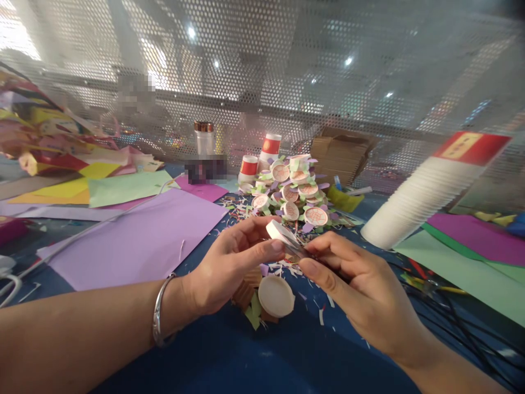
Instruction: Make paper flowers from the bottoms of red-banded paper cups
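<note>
My left hand [229, 265] pinches a shallow white piece [276, 230], which looks like the cut-off bottom of a paper cup. In my right hand [365, 284] are what look like scissors [292, 241], their metallic blades against the cup piece and the handles mostly hidden by my fingers. Below the hands, another cut cup bottom [275, 295] lies beside green paper and brown corrugated scraps. Beyond them rises a pile of cup-bottom turtles [290, 194], with orange-lined tops and green and purple paper tabs.
A stack of white paper cups [422, 194] leans at the right, near black cables [455, 334]. A purple sheet [143, 241] and a white cable [110, 216] lie at left. Behind stand a lidded jar [204, 139], corrugated cardboard [340, 156] and a perforated metal screen [262, 65].
</note>
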Demonstrator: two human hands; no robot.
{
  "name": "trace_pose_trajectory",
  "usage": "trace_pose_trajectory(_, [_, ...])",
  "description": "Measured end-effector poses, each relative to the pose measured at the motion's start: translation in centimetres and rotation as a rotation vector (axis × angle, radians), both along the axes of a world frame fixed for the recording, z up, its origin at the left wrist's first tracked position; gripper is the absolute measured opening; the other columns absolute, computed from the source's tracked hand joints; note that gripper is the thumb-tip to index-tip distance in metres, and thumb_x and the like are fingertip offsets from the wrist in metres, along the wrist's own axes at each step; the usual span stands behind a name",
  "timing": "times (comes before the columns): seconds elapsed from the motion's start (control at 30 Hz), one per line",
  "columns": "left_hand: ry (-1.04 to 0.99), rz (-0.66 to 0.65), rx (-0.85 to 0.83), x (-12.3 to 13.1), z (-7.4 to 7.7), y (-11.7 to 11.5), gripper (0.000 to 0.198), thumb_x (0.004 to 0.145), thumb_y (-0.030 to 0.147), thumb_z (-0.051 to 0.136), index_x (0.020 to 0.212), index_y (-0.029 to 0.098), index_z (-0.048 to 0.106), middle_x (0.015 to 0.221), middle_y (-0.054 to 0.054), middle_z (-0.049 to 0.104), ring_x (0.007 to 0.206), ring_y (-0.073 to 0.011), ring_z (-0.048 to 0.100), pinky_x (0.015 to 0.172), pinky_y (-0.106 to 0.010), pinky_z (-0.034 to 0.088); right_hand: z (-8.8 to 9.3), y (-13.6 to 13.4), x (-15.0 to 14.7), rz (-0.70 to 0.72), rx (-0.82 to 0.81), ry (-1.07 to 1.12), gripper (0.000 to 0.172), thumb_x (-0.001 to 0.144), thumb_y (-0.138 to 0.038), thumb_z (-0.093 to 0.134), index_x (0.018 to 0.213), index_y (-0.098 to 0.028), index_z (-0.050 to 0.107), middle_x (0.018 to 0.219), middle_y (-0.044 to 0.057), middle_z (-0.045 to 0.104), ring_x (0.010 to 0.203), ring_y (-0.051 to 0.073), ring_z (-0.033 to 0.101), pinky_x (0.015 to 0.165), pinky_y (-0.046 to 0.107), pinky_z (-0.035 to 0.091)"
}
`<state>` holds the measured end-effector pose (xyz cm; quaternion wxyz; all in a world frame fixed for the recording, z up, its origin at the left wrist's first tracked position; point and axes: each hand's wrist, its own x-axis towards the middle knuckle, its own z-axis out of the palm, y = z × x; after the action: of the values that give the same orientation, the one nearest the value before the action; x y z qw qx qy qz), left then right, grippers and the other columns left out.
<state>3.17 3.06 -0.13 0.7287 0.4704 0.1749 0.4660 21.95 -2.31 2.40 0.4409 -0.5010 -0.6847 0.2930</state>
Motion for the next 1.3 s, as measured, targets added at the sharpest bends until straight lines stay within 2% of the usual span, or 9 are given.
trace_pose_trajectory(0.13, [0.023, 0.000, 0.028, 0.0, 0.2, -0.2, 0.028, 0.089, 0.021, 0.075, 0.115, 0.014, 0.067, 0.106, -0.009, 0.075, 0.099, -0.0184, 0.069, 0.093, -0.030, 0.053, 0.0, 0.0, 0.1, 0.001, 0.001, -0.023, 0.023, 0.093, -0.044, 0.067, 0.087, -0.022, 0.066, 0.063, -0.003, 0.060, 0.054, 0.011, 0.050, 0.049, 0.022, 0.041])
trace_pose_trajectory(0.33, [0.044, 0.028, 0.058, 0.2, 0.1, -0.2, 0.030, 0.087, 0.026, 0.077, 0.112, 0.015, 0.067, 0.104, -0.009, 0.074, 0.097, -0.0207, 0.070, 0.091, -0.032, 0.052, 0.0, 0.3, 0.5, 0.058, 0.087, -0.072, 0.022, 0.096, -0.041, 0.065, 0.083, -0.023, 0.063, 0.059, -0.005, 0.055, 0.048, 0.010, 0.045, 0.045, 0.021, 0.038])
trace_pose_trajectory(0.63, [0.020, 0.027, 0.053, 0.2, -0.1, -0.3, 0.033, 0.084, 0.019, 0.080, 0.112, 0.017, 0.063, 0.103, -0.006, 0.073, 0.096, -0.0162, 0.068, 0.088, -0.028, 0.054, 0.0, -0.2, 0.1, 0.038, 0.133, -0.066, 0.024, 0.097, -0.040, 0.064, 0.080, -0.023, 0.062, 0.056, -0.006, 0.049, 0.048, 0.009, 0.040, 0.044, 0.022, 0.033])
trace_pose_trajectory(0.77, [-0.009, 0.034, 0.055, 0.2, -0.1, -0.3, 0.035, 0.082, 0.015, 0.081, 0.112, 0.018, 0.063, 0.103, -0.004, 0.071, 0.096, -0.0144, 0.066, 0.088, -0.026, 0.053, -0.2, 0.1, 0.4, -0.103, 0.103, 0.072, 0.028, 0.096, -0.049, 0.065, 0.088, -0.023, 0.063, 0.054, -0.007, 0.041, 0.046, 0.009, 0.030, 0.041, 0.025, 0.022])
trace_pose_trajectory(0.87, [-0.009, 0.006, 0.052, 0.1, -0.2, -0.2, 0.042, 0.081, 0.014, 0.082, 0.117, 0.019, 0.060, 0.100, -0.002, 0.069, 0.091, -0.0127, 0.065, 0.081, -0.023, 0.053, -0.5, 0.9, 1.1, -0.121, 0.041, 0.163, 0.035, 0.093, -0.057, 0.066, 0.095, -0.023, 0.061, 0.053, -0.009, 0.032, 0.046, 0.009, 0.021, 0.041, 0.027, 0.015])
trace_pose_trajectory(0.97, [0.036, 0.009, 0.044, 0.0, -0.4, 0.1, 0.054, 0.076, 0.013, 0.085, 0.122, 0.019, 0.057, 0.105, -0.004, 0.069, 0.093, -0.0149, 0.066, 0.079, -0.025, 0.054, -1.0, 1.8, 1.7, -0.129, -0.030, 0.165, 0.038, 0.093, -0.061, 0.065, 0.093, -0.023, 0.060, 0.053, -0.010, 0.026, 0.048, 0.010, 0.018, 0.043, 0.027, 0.014])
trace_pose_trajectory(1.07, [0.095, 0.062, 0.052, -0.2, -0.5, 0.8, 0.057, 0.075, 0.014, 0.086, 0.124, 0.018, 0.056, 0.104, -0.005, 0.070, 0.092, -0.0158, 0.066, 0.078, -0.026, 0.054, -1.4, 2.3, 2.0, -0.120, -0.096, 0.122, 0.040, 0.092, -0.063, 0.064, 0.091, -0.023, 0.060, 0.053, -0.010, 0.029, 0.049, 0.009, 0.019, 0.044, 0.026, 0.015])
trace_pose_trajectory(1.23, [0.135, 0.278, 0.087, -0.4, -0.3, 1.8, 0.052, 0.077, 0.018, 0.084, 0.122, 0.016, 0.059, 0.097, -0.004, 0.072, 0.089, -0.0140, 0.065, 0.078, -0.025, 0.053, -1.7, 2.6, 1.7, -0.055, -0.164, 0.084, 0.043, 0.089, -0.065, 0.066, 0.091, -0.023, 0.060, 0.056, -0.009, 0.039, 0.050, 0.008, 0.024, 0.043, 0.025, 0.017])
trace_pose_trajectory(1.3, [0.152, 0.310, 0.068, -0.5, -0.2, 1.9, 0.053, 0.079, 0.017, 0.082, 0.126, 0.016, 0.059, 0.100, -0.005, 0.072, 0.091, -0.0149, 0.067, 0.082, -0.027, 0.054, -1.6, 2.5, 1.6, -0.038, -0.171, 0.084, 0.043, 0.089, -0.065, 0.068, 0.096, -0.023, 0.060, 0.057, -0.009, 0.043, 0.049, 0.007, 0.023, 0.043, 0.026, 0.015])
